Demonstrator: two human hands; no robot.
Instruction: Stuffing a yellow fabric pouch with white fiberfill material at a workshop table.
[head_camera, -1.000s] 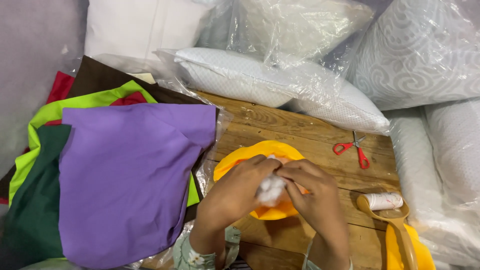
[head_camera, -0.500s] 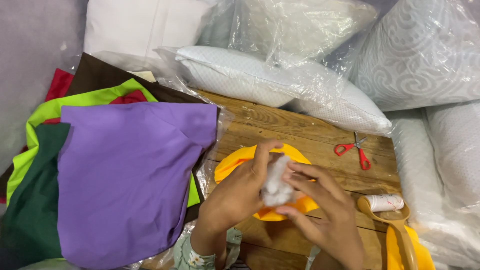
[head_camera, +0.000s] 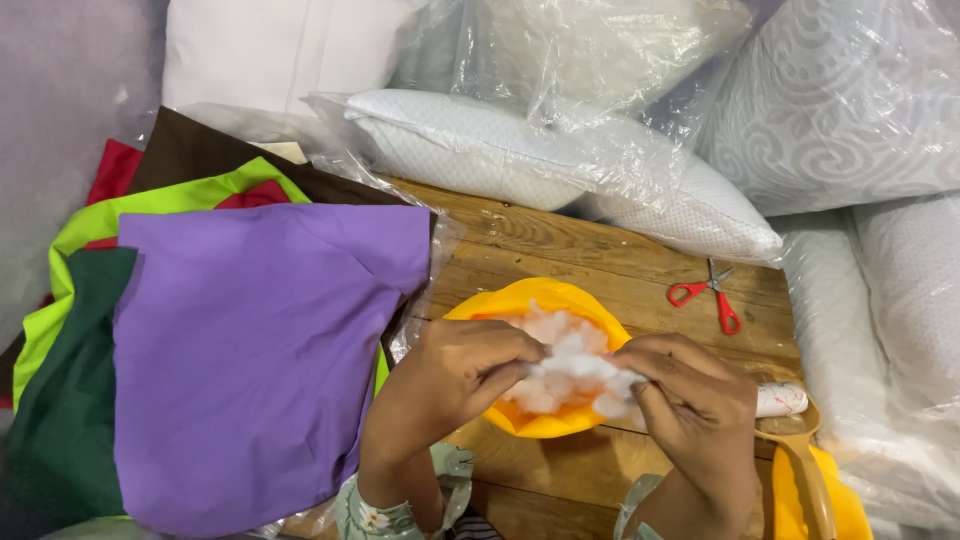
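Fingers (head_camera: 510, 365) of both hands pinching white stuffing (head_camera: 572, 360), apparently over yellow fabric (head_camera: 520, 300), scissors (head_camera: 708, 295) nearby

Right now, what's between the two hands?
Head view: a tuft of white stuffing, stretched between left hand and right hand, over the yellow fabric piece.

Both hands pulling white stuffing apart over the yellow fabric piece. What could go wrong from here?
1. The white stuffing stretched between the left hand and right hand could tear and shed tufts past the yellow fabric piece onto the wooden table.
2. The right hand sits against the white spool; a wider pull might knock it.
3. The red scissors lie near that hand.
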